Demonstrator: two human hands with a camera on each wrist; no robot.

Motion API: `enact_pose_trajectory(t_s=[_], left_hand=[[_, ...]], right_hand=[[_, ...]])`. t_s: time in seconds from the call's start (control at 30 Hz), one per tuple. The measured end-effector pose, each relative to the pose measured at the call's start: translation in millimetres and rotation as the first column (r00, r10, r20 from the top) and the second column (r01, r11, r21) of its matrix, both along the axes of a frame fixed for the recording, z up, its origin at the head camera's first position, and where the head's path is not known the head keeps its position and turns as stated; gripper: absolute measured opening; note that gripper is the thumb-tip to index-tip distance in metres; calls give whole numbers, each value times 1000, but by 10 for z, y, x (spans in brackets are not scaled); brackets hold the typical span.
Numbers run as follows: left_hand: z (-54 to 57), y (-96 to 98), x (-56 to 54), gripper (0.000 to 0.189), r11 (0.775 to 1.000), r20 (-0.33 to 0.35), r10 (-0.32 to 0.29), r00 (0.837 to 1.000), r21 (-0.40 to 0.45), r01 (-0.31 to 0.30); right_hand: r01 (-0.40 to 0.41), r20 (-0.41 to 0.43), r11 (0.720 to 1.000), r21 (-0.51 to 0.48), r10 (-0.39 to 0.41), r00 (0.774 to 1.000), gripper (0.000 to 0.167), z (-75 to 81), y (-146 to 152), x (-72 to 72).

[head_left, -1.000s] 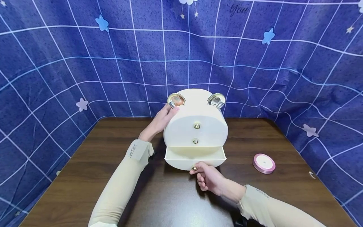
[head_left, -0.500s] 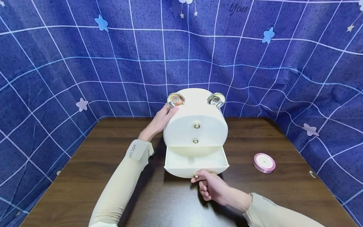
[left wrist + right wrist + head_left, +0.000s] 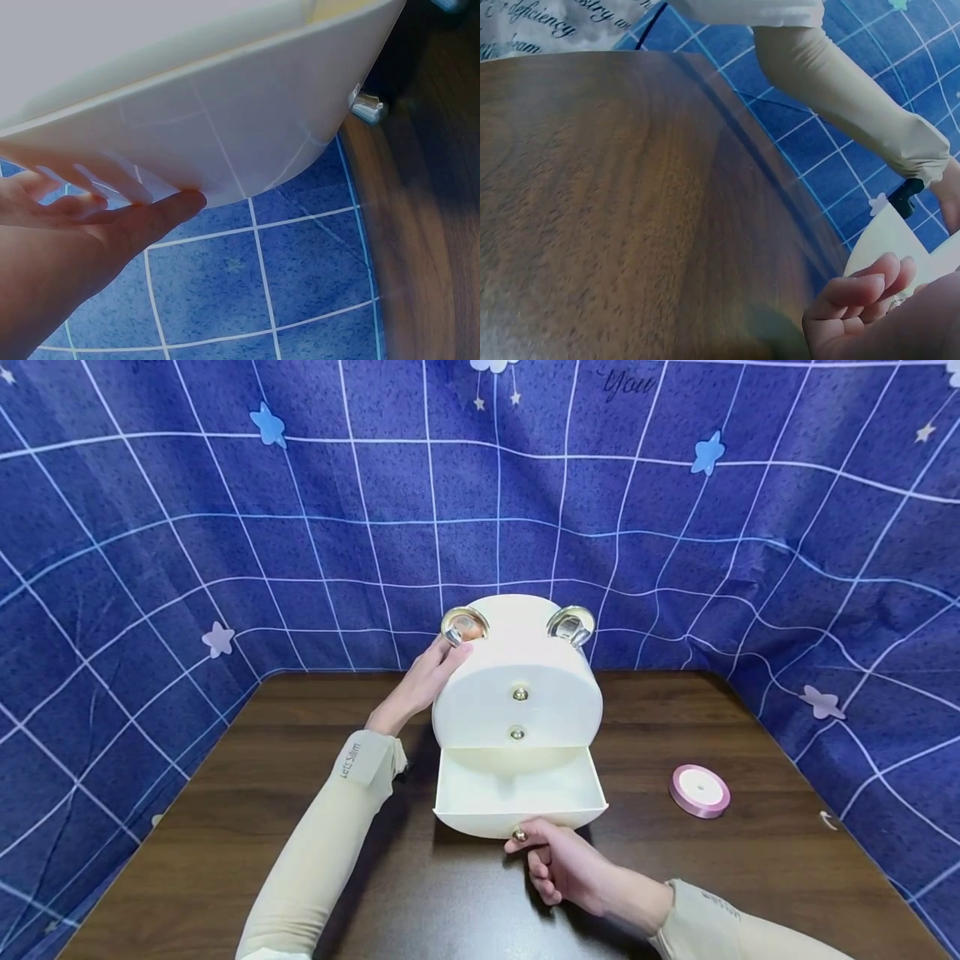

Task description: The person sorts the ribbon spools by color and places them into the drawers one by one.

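A white rounded storage box [image 3: 517, 706] with gold knobs and two shiny round ears stands on the table. Its bottom drawer [image 3: 517, 781] is pulled out, showing a bare inside. At that drawer's front, my right hand [image 3: 573, 868] pinches the small gold knob [image 3: 519, 835] between thumb and index finger, the other fingers curled below. My left hand [image 3: 426, 681] rests against the box's upper left side, just under the left ear [image 3: 466, 627]. In the left wrist view, the thumb [image 3: 176, 214] lies along the glossy white wall, with the fingers extended beside it.
To the right on the brown wooden table [image 3: 315, 827] lies a pink ribbon roll [image 3: 700, 791] with a white centre. A blue curtain [image 3: 360, 485] with white grid lines and stars hangs behind and along the sides. A small pale mark shows near the table's right edge.
My right hand has drawn the bottom drawer further out towards me, most of it in the first half second. The left hand has stayed on the box's side.
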State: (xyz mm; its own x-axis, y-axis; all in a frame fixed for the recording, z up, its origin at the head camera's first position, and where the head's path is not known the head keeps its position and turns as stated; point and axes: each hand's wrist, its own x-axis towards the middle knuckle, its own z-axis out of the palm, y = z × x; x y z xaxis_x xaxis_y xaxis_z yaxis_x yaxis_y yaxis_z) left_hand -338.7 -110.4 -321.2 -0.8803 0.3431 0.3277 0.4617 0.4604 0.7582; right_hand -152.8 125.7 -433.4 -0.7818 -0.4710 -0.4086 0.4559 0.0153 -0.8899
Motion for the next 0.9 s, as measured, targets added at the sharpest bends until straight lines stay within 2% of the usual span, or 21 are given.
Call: enact_pose_trajectory(t_s=[0.1,0.17,0.23,0.27,0.3,0.33,0.37,0.4,0.43,0.47,0.5,0.53,0.57,0.6,0.63,0.67,0.7,0.77,0.8,0.83,0.9], left_hand=[[-8,-5,3,57,1000,11,0,1000,7,0],[-18,-4,-2,59,1000,9,3,1000,10,-3],[-24,2,-6,60,1000,5,9,1000,8,-10],[-26,7,-9,60,1000,2,9,1000,10,-9],[-28,13,-13,60,1000,0,7,1000,10,-7],[-25,17,-14,60,1000,-3,2,1000,10,-1],[-22,21,-15,60,1000,-3,-4,1000,11,4],[-18,23,-14,60,1000,-4,-5,1000,8,5],[-15,24,-12,60,1000,-3,-6,1000,8,6],[-12,23,-12,60,1000,-5,-5,1000,7,5],[-9,20,-10,60,1000,-6,1,1000,4,-1],[-8,14,-10,60,1000,-7,6,1000,2,-6],[-6,7,-7,60,1000,-10,13,1000,-2,-13],[-5,1,-5,60,1000,-11,20,1000,-4,-20],[-5,-4,-3,61,1000,-9,25,1000,-3,-25],[-5,-9,-3,61,1000,-8,27,1000,-4,-27],[-6,-13,-3,60,1000,-6,26,1000,-4,-26],[-7,-15,-1,60,1000,0,24,1000,-5,-24],[-7,-14,1,60,1000,3,25,1000,-4,-25],[-7,-13,3,60,1000,5,26,1000,-3,-26],[-4,-13,2,60,1000,-1,24,1000,-5,-24]], right_hand=[[-76,-52,997,22,78,996,44,42,50,41],[-121,-135,990,67,129,982,46,142,109,80],[-122,-291,982,143,160,943,40,289,214,102],[-94,-396,979,183,161,904,36,373,283,104],[-35,-497,975,220,143,856,32,452,365,92],[51,-600,966,252,115,792,28,529,455,73],[156,-699,948,276,86,709,22,591,560,44],[276,-788,916,291,66,613,16,631,674,-1],[398,-864,869,293,63,499,13,657,792,-55],[517,-907,801,303,76,414,10,671,913,-112],[617,-929,720,316,104,355,9,669,1040,-180],[702,-936,627,339,152,317,10,652,1167,-249],[758,-926,531,378,205,318,14,624,1298,-317],[786,-903,446,428,253,349,22,588,1426,-382],[783,-863,371,499,292,412,31,548,1544,-436],[753,-812,315,577,317,490,42,501,1656,-483],[707,-755,276,651,329,567,53,456,1757,-519],[597,-636,224,771,329,698,71,365,1923,-566],[550,-591,217,806,322,739,77,323,1985,-585],[516,-559,216,829,320,765,80,286,2035,-601],[487,-538,230,843,324,778,80,226,2106,-628]])
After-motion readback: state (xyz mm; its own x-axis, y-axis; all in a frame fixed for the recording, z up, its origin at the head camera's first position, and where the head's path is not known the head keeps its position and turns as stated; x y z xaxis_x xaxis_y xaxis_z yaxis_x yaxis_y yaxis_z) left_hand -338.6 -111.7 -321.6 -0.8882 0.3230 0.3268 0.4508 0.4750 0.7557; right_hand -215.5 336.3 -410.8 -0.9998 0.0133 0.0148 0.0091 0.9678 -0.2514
